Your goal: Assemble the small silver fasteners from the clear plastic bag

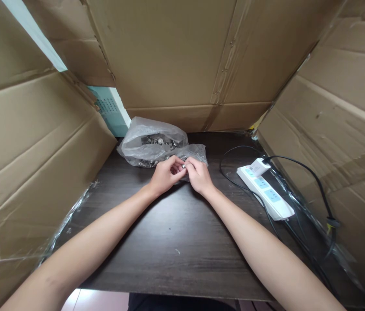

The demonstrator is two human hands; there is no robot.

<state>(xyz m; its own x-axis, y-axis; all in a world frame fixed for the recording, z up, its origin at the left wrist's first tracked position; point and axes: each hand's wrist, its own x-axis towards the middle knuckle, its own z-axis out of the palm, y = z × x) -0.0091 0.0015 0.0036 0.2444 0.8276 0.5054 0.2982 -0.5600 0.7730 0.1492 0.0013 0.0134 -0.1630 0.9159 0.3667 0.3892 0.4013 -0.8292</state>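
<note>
My left hand [167,174] and my right hand [198,173] meet over the dark table, fingertips pinched together. Between them sits a small shiny metal piece [184,166], too small for me to name its kind; fingers of both hands close on it. Just behind the hands lies a clear plastic bag [151,127], its mouth open toward me. Many small metal parts [160,141] show inside it. A crumpled flap of plastic [193,151] stretches out behind my right hand and partly beneath the fingers.
Cardboard walls [176,56] enclose the table [156,242] at the back and both sides. On the right lies a white power strip [266,190] with a white plug adapter [259,167] and looping black cables [312,170]. A pale green printed box [109,108] stands at the back left.
</note>
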